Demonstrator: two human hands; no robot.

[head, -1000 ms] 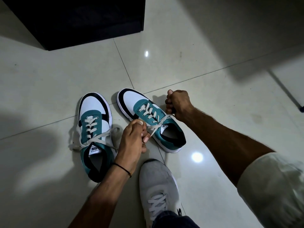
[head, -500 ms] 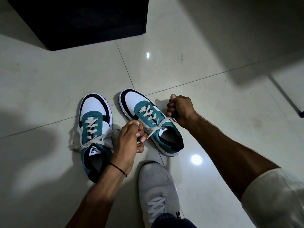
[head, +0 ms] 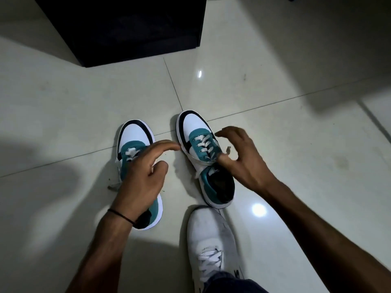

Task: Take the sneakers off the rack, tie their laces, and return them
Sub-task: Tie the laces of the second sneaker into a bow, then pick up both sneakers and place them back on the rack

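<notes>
Two teal, white and black sneakers stand side by side on the tiled floor, toes pointing away from me. My left hand (head: 139, 176) hovers over the left sneaker (head: 135, 134) with its fingers apart and nothing in them, hiding that shoe's tongue. A loose lace end (head: 114, 185) trails off the left sneaker onto the floor. My right hand (head: 243, 159) is spread over the right sneaker (head: 194, 125), the thumb resting near the crossed white laces (head: 203, 142) at the tongue. A short lace end shows between its fingers, not gripped.
A black cabinet or rack base (head: 127, 28) stands on the floor just beyond the sneakers. My own foot in a pale grey shoe (head: 211, 240) is planted right behind the right sneaker. Glossy tile floor (head: 296, 144) extends to the right.
Both hands have let go of the right sneaker's laces, which they were pulling taut. The left hand has swung left over the left sneaker, and the right hand has opened.
</notes>
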